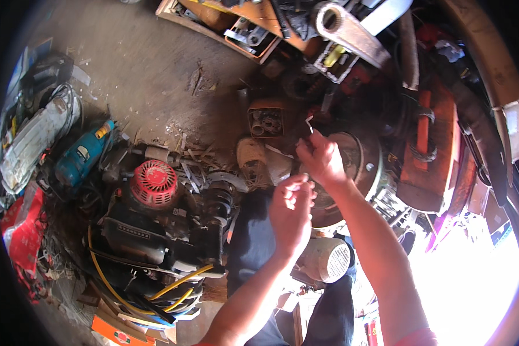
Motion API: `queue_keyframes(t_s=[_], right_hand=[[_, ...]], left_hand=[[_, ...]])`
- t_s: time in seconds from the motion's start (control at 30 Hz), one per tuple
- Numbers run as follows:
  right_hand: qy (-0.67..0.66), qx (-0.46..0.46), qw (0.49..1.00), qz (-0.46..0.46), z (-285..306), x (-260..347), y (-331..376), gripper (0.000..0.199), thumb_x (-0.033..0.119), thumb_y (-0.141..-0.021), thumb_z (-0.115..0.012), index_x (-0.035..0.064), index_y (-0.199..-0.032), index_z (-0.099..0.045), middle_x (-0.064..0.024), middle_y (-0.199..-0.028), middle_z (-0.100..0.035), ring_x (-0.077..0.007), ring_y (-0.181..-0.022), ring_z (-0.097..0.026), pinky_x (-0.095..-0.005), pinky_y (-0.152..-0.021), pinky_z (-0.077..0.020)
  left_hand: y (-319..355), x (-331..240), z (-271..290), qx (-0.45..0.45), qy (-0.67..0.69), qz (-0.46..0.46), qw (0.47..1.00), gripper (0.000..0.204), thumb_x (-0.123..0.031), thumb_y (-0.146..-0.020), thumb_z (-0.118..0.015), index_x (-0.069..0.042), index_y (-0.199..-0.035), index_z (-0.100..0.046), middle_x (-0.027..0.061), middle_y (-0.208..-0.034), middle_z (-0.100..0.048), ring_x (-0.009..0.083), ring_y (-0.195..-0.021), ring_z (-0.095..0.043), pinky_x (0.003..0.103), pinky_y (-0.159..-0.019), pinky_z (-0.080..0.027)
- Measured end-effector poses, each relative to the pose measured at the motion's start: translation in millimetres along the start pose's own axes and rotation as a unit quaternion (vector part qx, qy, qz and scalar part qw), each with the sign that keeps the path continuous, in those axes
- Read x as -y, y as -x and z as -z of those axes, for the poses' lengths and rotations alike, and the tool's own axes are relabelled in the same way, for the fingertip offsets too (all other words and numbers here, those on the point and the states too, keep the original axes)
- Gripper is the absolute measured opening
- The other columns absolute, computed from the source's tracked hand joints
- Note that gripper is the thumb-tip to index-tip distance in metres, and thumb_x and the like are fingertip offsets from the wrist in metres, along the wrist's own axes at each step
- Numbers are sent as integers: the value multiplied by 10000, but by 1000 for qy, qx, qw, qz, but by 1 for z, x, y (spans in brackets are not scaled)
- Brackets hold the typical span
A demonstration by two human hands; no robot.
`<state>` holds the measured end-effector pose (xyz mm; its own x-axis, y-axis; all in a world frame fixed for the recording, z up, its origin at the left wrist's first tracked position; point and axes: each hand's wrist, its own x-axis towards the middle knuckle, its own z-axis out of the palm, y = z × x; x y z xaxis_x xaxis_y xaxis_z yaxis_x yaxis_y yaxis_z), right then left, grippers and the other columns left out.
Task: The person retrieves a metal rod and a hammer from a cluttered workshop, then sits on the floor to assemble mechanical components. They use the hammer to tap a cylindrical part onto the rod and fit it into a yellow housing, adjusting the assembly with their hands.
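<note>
Underfoot, the dusty brown concrete floor [150, 63] carried everything, largest first: one black small engine with a red round recoil cover [154, 183] at the person's left, one round grey metal drum [352, 167] lying beneath the hands, one teal power drill [82, 154] further left. Both hands met above the drum. The right hand [322, 160], the farther one, was pinched shut on a thin bent white wire piece [309, 123] whose long axis ran up and away from the fingertips. The left hand [291, 212], nearer the body, was curled just below; I cannot tell whether it gripped anything.
</note>
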<state>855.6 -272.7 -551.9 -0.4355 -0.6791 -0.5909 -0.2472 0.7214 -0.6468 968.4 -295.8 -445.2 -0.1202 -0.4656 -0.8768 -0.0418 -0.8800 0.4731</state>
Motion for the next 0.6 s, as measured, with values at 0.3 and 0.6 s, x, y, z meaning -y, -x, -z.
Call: queue_keyframes(t_s=[0.3, 0.6], right_hand=[[-78, -89, 992, -53, 65, 57, 95, 90, 69, -893, -621, -21, -879, -623, -130, -807, -720, -153, -646, -673, -281, -574, -518], [-347, -149, 915, -138, 72, 20, 105, 166, 46, -939, -513, -47, -1021, -622, -115, -888, -717, -146, -721, -675, -281, -652, -564]], left_hand=[[-9, 32, 36, -96, -71, -100, 988, 193, -122, -947, -652, -74, -1128, -605, -23, -967, -589, 21, -712, -481, 186, -582, -402], [-58, 10, 46, -143, 13, 48, 988, 236, -199, -942, -635, -118, -1163, -614, -32, -943, -605, 64, -822, -566, 246, -675, -467]])
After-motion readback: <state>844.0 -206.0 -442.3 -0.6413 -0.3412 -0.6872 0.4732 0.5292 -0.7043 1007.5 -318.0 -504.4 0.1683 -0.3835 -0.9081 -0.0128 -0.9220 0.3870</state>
